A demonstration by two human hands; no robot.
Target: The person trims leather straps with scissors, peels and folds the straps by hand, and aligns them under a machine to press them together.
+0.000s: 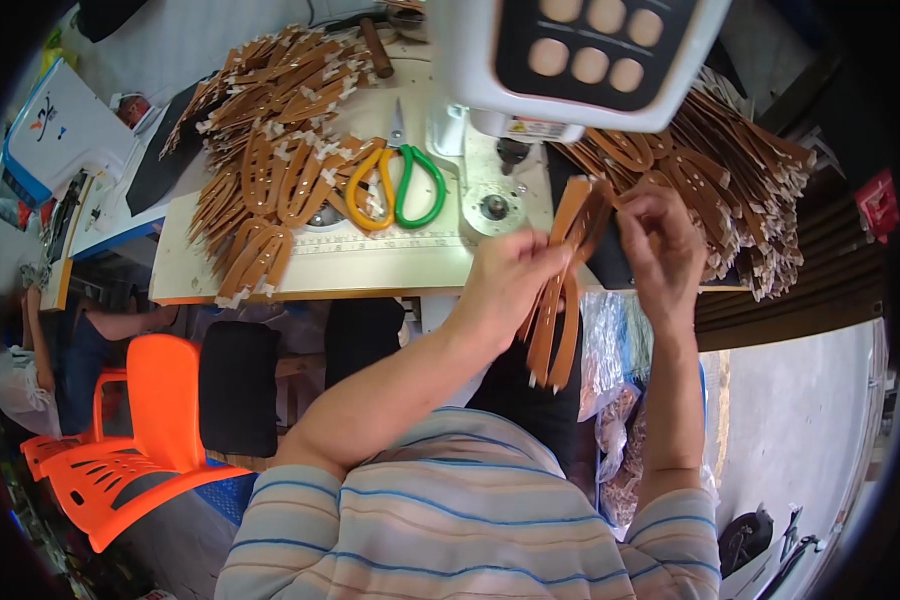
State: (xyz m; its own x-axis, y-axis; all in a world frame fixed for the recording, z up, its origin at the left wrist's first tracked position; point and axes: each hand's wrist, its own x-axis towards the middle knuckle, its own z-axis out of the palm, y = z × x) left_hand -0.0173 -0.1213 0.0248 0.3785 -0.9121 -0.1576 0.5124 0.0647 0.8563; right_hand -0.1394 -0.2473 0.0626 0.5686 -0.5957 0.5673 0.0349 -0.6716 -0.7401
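Brown leather strap pieces [553,335] hang in a small bunch from my left hand [515,275], whose fingers are wrapped round them in front of the machine. My right hand [662,245] is raised just right of the bunch, with thumb and fingers pinched at the upper end of a strap. Behind my hands stands a white machine [460,60] with a round metal part [494,207] at its base. Scissors with one yellow and one green handle [420,190] lie on the worktop left of the machine.
A large heap of brown straps [260,170] covers the worktop's left part [175,260]. Another heap [730,170] lies at the right. An orange chair [165,400] stands below left. At the far left a person's arm [38,335] shows near another white machine [65,125].
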